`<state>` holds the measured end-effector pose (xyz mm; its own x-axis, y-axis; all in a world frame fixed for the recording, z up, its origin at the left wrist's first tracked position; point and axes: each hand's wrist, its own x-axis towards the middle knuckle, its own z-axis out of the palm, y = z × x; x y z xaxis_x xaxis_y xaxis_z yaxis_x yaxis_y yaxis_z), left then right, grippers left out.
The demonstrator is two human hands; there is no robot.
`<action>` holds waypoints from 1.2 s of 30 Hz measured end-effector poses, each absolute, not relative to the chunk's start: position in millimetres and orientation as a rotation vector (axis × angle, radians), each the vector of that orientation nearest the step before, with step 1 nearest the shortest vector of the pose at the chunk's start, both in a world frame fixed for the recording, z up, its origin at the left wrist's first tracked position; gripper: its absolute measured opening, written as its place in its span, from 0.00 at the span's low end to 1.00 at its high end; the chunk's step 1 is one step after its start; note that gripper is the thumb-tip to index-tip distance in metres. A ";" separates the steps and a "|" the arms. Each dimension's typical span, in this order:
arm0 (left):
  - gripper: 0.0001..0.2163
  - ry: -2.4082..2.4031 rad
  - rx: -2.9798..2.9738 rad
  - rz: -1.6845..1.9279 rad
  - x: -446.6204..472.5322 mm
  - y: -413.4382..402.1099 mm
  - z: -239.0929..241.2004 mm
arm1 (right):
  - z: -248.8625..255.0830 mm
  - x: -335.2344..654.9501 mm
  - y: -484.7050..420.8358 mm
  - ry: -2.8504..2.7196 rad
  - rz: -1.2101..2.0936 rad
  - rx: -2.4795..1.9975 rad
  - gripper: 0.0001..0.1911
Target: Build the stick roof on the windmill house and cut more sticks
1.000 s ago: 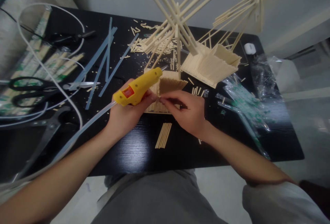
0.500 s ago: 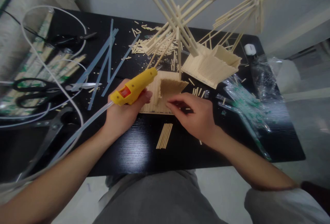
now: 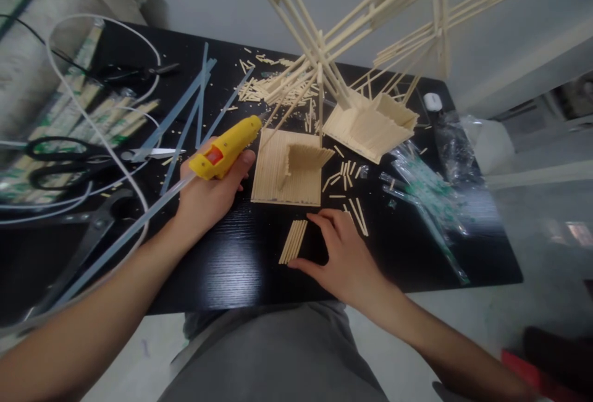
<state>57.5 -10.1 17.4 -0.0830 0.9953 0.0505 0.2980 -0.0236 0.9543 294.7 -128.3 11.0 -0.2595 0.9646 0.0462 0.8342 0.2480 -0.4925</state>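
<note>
My left hand (image 3: 210,195) is wrapped round a yellow hot glue gun (image 3: 227,147), its nozzle pointing up and to the right. A long translucent glue stick (image 3: 125,238) runs out of the gun's back end. My right hand (image 3: 340,254) is open, thumb and forefinger apart, beside a small flat row of short wooden sticks (image 3: 293,242). The thumb tip is at the row's lower right corner. Just beyond stands a square stick base (image 3: 269,170) with low upright stick walls (image 3: 308,161) on it.
A second stick model (image 3: 370,133) with tall crossed sticks stands behind, right. Loose stick pieces (image 3: 345,173) lie between. Scissors (image 3: 69,158), a white cable (image 3: 111,149) and blue translucent strips (image 3: 185,105) are on the left; plastic wrapping (image 3: 426,186) is on the right.
My right hand has moved from the stick walls down to the short stick row and its fingers have spread. My left hand has drawn the glue gun left, away from the base.
</note>
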 end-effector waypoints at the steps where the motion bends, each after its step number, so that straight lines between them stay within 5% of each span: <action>1: 0.15 1.493 1.434 1.150 56.7 -10.2 16.7 | 10.5 293.9 -128.9 -2.193 0.536 -1.651 0.40; 20: 0.13 1.549 1.590 1.114 50.7 -8.4 10.3 | 10.7 295.6 -127.1 -1.756 0.935 -1.711 0.33; 27: 0.13 1.547 1.574 1.123 50.4 -8.3 12.0 | 12.8 297.0 -124.9 -1.534 1.138 -1.548 0.17; 36: 0.15 1.321 1.663 0.886 22.1 1.4 8.0 | 32.7 305.7 -75.8 -1.427 1.146 -1.433 0.09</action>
